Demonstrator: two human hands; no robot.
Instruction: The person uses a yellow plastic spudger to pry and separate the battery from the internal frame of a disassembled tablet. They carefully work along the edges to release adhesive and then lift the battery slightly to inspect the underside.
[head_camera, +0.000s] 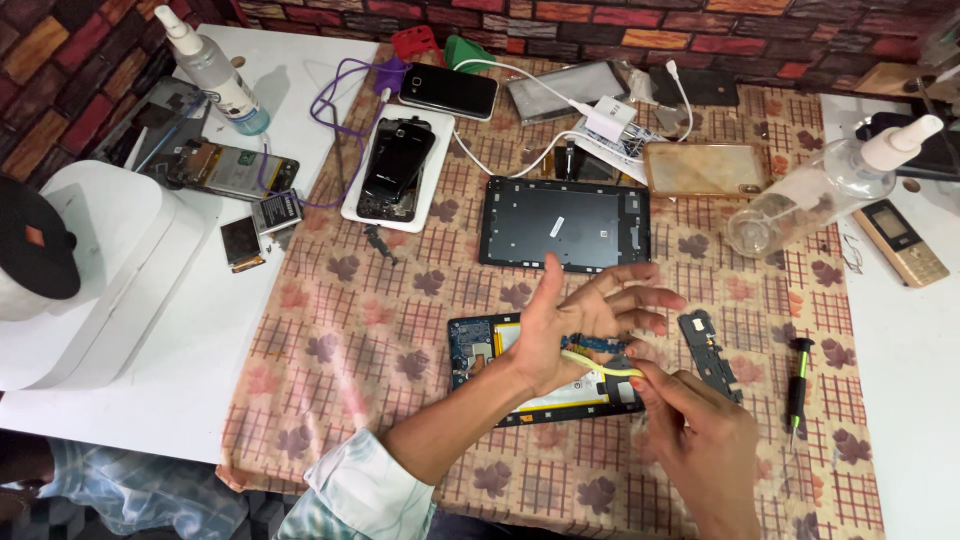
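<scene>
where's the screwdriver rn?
Head view, right side: the black-and-green screwdriver lies on the patterned cloth, untouched, just right of the small black cover piece and the right hand.

A white desk (300, 60) carries a checked, leaf-printed cloth (340, 340). On the cloth lie an opened tablet (480, 345), a black tablet back frame (565, 224), a small black part (710, 355), a screwdriver (797, 382) and a clear spray bottle (820, 190). On the bare desk sit a white box-shaped device (100, 280) and a keypad phone (900, 240).
</scene>
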